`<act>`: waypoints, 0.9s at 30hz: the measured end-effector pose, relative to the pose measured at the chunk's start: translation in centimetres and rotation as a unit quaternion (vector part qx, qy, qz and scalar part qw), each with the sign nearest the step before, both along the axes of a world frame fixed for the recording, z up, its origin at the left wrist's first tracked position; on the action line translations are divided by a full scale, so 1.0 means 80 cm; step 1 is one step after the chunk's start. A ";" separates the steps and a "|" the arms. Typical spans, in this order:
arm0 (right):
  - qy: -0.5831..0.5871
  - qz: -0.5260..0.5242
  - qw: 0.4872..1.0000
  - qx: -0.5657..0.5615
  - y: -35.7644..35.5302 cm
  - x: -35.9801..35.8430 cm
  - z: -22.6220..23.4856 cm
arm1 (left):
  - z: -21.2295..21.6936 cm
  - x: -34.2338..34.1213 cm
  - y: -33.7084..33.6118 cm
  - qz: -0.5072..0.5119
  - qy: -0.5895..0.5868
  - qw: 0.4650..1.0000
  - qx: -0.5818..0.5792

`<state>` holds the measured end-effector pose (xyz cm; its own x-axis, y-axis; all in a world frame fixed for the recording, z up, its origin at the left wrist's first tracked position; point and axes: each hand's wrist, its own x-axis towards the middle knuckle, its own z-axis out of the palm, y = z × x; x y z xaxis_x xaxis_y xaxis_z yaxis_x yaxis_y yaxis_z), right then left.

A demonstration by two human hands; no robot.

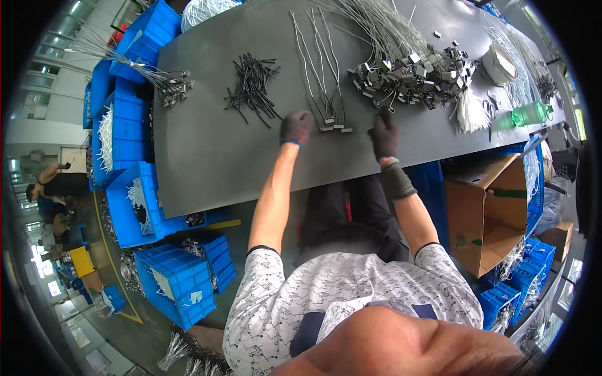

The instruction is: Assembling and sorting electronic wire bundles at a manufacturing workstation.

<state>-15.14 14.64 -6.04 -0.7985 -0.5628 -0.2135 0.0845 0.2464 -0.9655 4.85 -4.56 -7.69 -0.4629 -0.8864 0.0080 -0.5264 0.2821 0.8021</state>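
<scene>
My left hand (296,127), in a dark glove, rests on the grey table (207,156) beside a short row of grey wires (320,69) that end in small metal blocks (333,127). The fingers are curled and I cannot see anything in them. My right hand (384,133), also gloved, sits on the table just below a big heap of small metal blocks and wires (411,78). What its fingers hold is not visible. The row of finished wires lies between the two hands.
A pile of short black sticks (251,88) lies to the left. Blue crates (135,125) line the table's left side and the floor. An open cardboard box (489,213) stands at the right. Scissors (488,109), a green bottle (532,114) and white ties (467,113) lie far right.
</scene>
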 end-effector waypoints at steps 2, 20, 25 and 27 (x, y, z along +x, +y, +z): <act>0.036 -0.055 0.998 0.009 0.014 -0.036 -0.008 | -0.007 0.026 -0.025 0.121 -0.086 0.988 -0.046; -0.087 0.204 0.975 0.014 0.176 -0.055 -0.033 | -0.093 0.068 -0.067 0.087 -0.107 0.955 0.264; 0.348 0.089 0.898 0.252 0.402 0.045 -0.084 | -0.054 0.089 -0.014 0.232 0.187 0.814 0.499; 0.237 0.227 0.807 0.490 0.483 0.067 -0.098 | -0.072 0.108 -0.004 0.196 0.410 0.687 0.567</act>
<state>-9.77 53.27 -13.88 -0.6803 -0.5672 -0.4642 -0.5517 0.8132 -0.1851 13.49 -4.91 -13.46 -0.4379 -0.5939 -0.6750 0.3767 -0.8029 0.4620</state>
